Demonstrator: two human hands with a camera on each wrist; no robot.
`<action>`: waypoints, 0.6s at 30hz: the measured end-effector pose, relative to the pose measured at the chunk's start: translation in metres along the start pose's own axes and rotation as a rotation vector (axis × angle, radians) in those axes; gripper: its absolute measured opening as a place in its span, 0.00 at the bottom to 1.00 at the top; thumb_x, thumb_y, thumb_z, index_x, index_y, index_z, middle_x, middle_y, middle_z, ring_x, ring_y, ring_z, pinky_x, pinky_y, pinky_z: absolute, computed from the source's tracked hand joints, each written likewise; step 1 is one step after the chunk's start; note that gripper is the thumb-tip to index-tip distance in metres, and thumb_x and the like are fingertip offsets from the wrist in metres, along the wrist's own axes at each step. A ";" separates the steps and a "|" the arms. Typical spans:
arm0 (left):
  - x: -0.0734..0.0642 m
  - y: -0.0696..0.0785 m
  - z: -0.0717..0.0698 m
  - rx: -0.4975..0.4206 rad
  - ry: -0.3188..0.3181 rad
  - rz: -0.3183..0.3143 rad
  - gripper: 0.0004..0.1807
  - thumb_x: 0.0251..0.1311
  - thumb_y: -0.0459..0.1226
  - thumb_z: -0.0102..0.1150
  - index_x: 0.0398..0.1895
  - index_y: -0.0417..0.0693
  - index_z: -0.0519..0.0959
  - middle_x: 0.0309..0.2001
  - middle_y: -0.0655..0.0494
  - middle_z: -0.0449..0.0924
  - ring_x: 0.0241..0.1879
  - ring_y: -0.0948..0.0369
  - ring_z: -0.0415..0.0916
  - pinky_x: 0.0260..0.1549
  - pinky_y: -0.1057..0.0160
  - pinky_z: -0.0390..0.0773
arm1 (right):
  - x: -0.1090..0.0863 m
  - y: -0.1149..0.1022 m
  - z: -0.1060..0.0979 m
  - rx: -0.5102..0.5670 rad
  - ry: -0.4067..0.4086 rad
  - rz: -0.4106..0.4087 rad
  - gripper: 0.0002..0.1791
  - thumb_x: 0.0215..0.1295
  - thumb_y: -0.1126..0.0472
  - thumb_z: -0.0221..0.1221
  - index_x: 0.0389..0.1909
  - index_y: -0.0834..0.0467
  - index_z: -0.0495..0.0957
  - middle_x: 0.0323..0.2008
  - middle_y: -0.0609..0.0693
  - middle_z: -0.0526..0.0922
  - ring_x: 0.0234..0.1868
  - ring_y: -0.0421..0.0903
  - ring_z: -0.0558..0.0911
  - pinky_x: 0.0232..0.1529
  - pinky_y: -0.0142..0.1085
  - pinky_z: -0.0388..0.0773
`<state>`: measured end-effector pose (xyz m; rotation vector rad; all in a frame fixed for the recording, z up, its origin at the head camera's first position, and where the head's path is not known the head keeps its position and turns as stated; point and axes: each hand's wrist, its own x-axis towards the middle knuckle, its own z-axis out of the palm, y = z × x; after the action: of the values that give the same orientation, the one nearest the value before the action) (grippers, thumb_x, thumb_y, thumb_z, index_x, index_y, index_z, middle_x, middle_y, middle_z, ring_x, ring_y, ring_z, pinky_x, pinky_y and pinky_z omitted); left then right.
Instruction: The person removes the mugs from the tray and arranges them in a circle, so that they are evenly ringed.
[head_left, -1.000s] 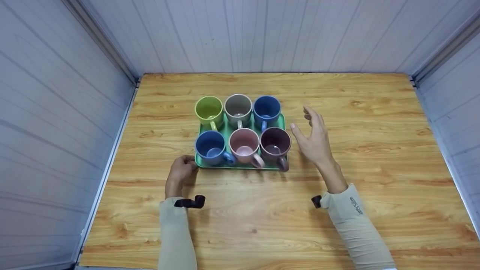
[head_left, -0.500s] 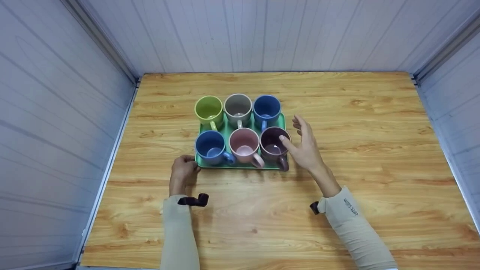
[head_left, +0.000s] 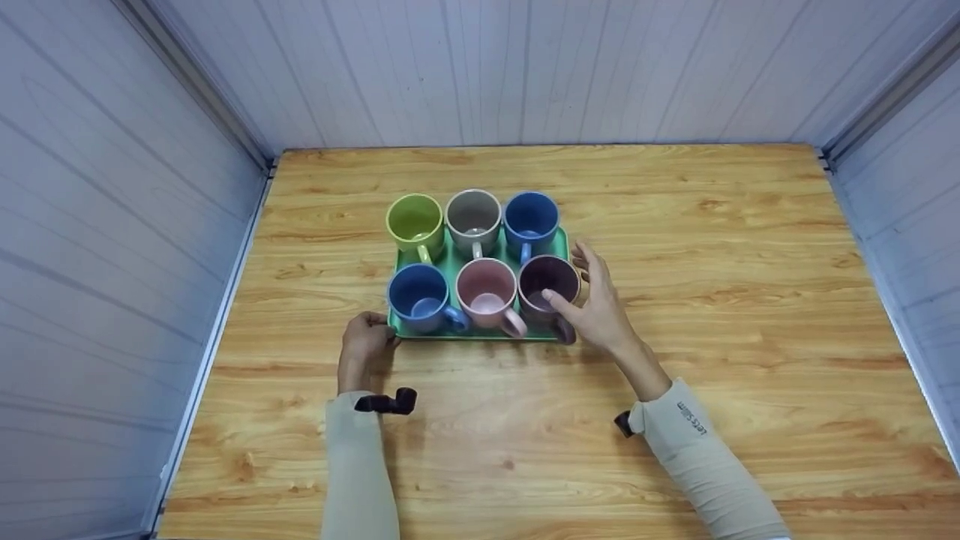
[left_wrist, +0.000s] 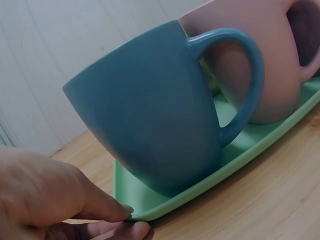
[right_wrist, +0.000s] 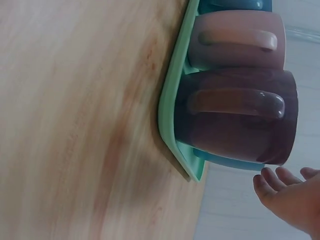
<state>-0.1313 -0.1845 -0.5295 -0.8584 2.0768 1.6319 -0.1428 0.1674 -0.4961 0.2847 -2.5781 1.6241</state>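
A green tray (head_left: 454,259) carries several mugs in two rows, all upright. My left hand (head_left: 364,341) pinches the tray's near-left corner; in the left wrist view its fingertips meet at the rim, below a blue mug (left_wrist: 150,110). At the near-right corner is a dark purple mug (head_left: 550,277), handle toward me. My right hand (head_left: 596,311) hovers beside it with fingers spread, the thumb overlapping the mug from above in the head view. The right wrist view shows its fingertips (right_wrist: 272,180) right by the purple mug's rim. A pink mug (head_left: 486,289) stands between these two.
Along the back row are a lime green mug (head_left: 415,217), a grey mug (head_left: 472,217) and another blue mug (head_left: 531,217). The wooden table (head_left: 495,450) is bounded by a panelled back wall (head_left: 480,75) and side walls.
My right hand has moved left from beside the tray to the purple mug, its thumb now over the mug. My left hand stays at the tray corner, and the mugs stand as before.
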 end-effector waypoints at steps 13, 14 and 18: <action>0.001 -0.002 0.001 -0.029 0.011 -0.013 0.15 0.64 0.27 0.46 0.54 0.36 0.68 0.50 0.45 0.70 0.43 0.58 0.75 0.46 0.63 0.78 | -0.003 0.009 0.009 -0.012 -0.072 -0.001 0.57 0.50 0.48 0.71 0.74 0.57 0.46 0.68 0.60 0.58 0.68 0.50 0.61 0.69 0.49 0.55; 0.002 -0.002 0.001 -0.028 0.011 -0.017 0.15 0.64 0.27 0.46 0.54 0.36 0.68 0.50 0.45 0.70 0.44 0.58 0.75 0.46 0.63 0.78 | -0.004 0.009 0.009 -0.014 -0.074 0.001 0.57 0.49 0.48 0.71 0.74 0.57 0.46 0.68 0.60 0.57 0.68 0.50 0.60 0.69 0.50 0.55; 0.001 -0.001 0.001 -0.032 0.003 -0.011 0.16 0.65 0.27 0.46 0.55 0.34 0.67 0.50 0.44 0.69 0.45 0.57 0.74 0.49 0.62 0.77 | -0.005 0.009 0.009 -0.021 -0.084 0.019 0.59 0.47 0.47 0.72 0.74 0.56 0.45 0.70 0.58 0.56 0.69 0.50 0.59 0.70 0.51 0.54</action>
<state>-0.1314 -0.1838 -0.5308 -0.8818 2.0494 1.6639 -0.1398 0.1635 -0.5093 0.3350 -2.6650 1.6246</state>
